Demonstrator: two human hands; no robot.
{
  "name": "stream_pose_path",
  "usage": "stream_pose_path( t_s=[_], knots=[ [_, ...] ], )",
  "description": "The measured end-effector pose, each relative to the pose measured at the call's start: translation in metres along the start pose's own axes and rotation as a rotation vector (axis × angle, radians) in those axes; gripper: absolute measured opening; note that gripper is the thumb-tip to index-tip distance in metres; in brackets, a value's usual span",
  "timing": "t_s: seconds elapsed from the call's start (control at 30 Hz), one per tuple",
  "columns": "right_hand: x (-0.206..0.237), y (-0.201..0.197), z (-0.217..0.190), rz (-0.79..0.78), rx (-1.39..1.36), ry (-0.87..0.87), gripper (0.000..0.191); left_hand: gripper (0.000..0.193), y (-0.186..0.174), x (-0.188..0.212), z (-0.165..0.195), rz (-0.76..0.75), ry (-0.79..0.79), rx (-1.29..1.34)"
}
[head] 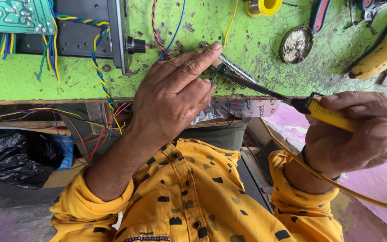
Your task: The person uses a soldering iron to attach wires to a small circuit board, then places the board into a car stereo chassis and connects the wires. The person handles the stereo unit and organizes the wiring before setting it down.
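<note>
The right hand (359, 134) grips a yellow-handled soldering iron (292, 101) whose long axis slants up-left to the small component under the open left hand (171, 94) pressing the green desk (32, 76).

A lime-green worktable (32, 76), scuffed with dark marks, carries a green circuit board (14, 15) trailing yellow, blue and green wires (97, 58), a yellow solder spool (263, 6) and a yellow banana (384, 49). The soldering iron (337, 117) has a yellow handle with black collar. The shirt (193, 197) is mustard yellow, flecked with black dashes.
</note>
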State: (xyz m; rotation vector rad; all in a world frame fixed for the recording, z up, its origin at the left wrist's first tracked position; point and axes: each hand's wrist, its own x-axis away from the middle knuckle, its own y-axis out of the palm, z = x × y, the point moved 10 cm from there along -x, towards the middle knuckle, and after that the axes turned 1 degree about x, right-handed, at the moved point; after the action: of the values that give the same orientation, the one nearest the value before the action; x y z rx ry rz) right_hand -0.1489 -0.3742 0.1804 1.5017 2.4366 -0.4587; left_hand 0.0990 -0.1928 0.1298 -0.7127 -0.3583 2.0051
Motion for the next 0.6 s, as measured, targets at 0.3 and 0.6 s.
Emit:
stream_pose_path(
  t_s=[0.3,0.6],
  knots=[
    [-0.012,0.015,-0.008,-0.082,0.016,-0.056,0.042,0.017,0.0,0.0,0.0,0.002,-0.004,0.006],
    [-0.001,-0.069,0.009,0.124,-0.129,-0.046,0.045,0.018,0.001,0.0,-0.001,0.0,0.006,-0.037]
  ],
)
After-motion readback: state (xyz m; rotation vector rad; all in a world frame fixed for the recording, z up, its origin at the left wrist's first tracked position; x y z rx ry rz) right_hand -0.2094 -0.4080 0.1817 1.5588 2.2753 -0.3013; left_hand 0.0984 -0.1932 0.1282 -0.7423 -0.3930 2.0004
